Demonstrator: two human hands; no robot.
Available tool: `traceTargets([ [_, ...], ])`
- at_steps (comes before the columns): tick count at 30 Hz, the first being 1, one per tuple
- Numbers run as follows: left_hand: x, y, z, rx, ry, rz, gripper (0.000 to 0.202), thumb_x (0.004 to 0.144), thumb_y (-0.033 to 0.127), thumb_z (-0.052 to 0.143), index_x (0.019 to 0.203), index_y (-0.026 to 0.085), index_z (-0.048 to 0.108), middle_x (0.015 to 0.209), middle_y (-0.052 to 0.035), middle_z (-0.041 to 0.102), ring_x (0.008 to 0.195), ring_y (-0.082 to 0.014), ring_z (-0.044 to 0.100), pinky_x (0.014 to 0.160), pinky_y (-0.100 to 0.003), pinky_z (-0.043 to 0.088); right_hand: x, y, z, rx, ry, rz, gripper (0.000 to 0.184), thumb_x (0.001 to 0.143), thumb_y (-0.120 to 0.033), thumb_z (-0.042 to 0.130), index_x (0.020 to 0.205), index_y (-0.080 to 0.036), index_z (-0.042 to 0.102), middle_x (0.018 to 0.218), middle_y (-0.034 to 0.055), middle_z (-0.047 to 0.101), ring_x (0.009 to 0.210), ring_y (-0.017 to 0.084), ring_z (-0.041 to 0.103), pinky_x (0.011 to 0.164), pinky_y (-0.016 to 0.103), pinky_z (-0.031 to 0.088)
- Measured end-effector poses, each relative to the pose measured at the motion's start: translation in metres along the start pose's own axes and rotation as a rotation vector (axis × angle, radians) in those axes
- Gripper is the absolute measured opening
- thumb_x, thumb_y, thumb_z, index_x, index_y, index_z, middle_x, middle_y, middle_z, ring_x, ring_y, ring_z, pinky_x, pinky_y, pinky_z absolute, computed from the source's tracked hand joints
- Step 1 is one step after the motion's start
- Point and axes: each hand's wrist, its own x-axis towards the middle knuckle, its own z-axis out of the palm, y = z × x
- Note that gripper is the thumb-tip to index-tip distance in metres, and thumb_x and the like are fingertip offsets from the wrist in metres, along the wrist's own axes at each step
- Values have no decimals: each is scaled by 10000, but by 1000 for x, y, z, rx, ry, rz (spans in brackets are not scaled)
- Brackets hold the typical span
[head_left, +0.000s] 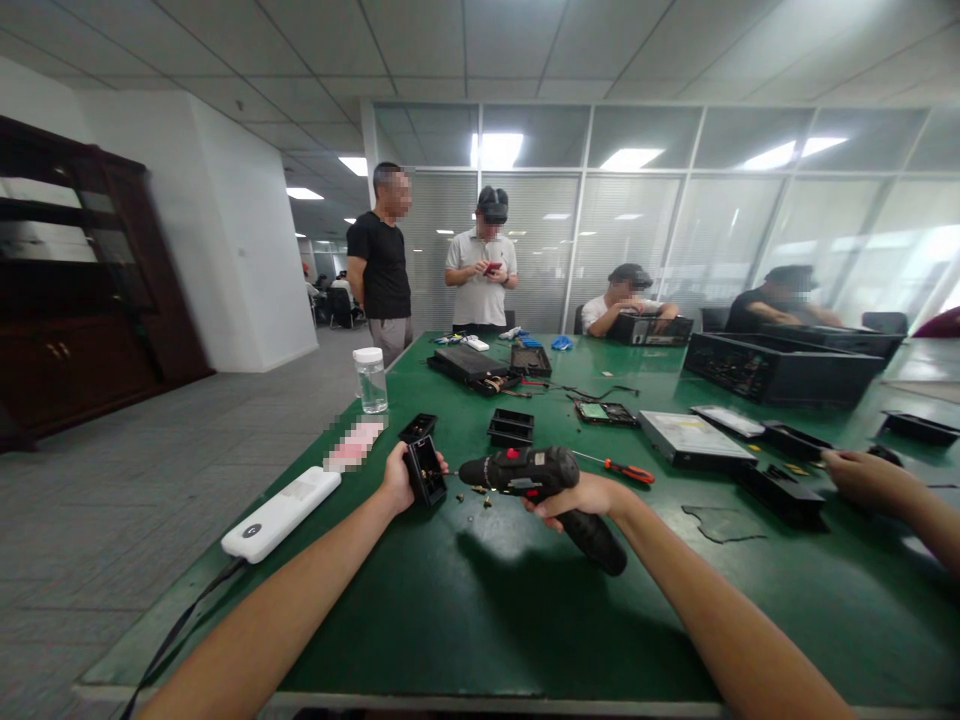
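Observation:
My left hand is closed around a small black plastic tray, tilted up with its open side facing right. My right hand grips a black cordless drill with red accents, held level and pointing left. The drill's bit reaches to the tray; whether it sits in a screw I cannot tell. Small brass-coloured screws lie on the green table just below the drill. A black compartment tray stands behind the drill. A screwdriver with a red and black handle lies to its right.
A white power bank with a black strap and a water bottle line the table's left edge. An optical drive and a black computer case are on the right. A co-worker's hand reaches in there. Several people are beyond the table.

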Motion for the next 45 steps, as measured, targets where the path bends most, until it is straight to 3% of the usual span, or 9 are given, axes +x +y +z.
traceTargets([
  [14, -4, 2, 5, -28, 43, -15, 421, 696, 403, 295, 738, 65, 542, 664, -135, 574, 624, -231, 563, 626, -400, 420, 0, 3, -3, -29, -12, -7, 245, 650, -219, 544, 838, -88, 460, 610, 1, 459, 535, 72, 452, 520, 202, 384],
  [23, 0, 0, 2, 11, -17, 28, 414, 692, 398, 299, 723, 66, 544, 672, -135, 577, 623, -230, 563, 646, -404, 415, 0, 1, -1, -32, 2, -6, 277, 619, -240, 566, 826, -89, 460, 609, -4, 462, 531, 70, 451, 519, 200, 384],
  [34, -4, 3, 6, -45, 62, -24, 424, 705, 411, 293, 741, 69, 540, 643, -126, 572, 597, -221, 560, 586, -380, 426, 0, -4, 2, -52, 10, 8, 272, 609, -244, 564, 809, -85, 471, 592, -9, 451, 516, 71, 448, 524, 208, 390],
  [45, -4, 3, 5, -25, 22, -5, 426, 702, 421, 295, 730, 73, 539, 661, -129, 573, 605, -219, 561, 593, -380, 427, 0, -3, 1, -33, -6, 10, 257, 618, -230, 560, 811, -87, 471, 587, -8, 454, 522, 71, 450, 543, 215, 397],
])
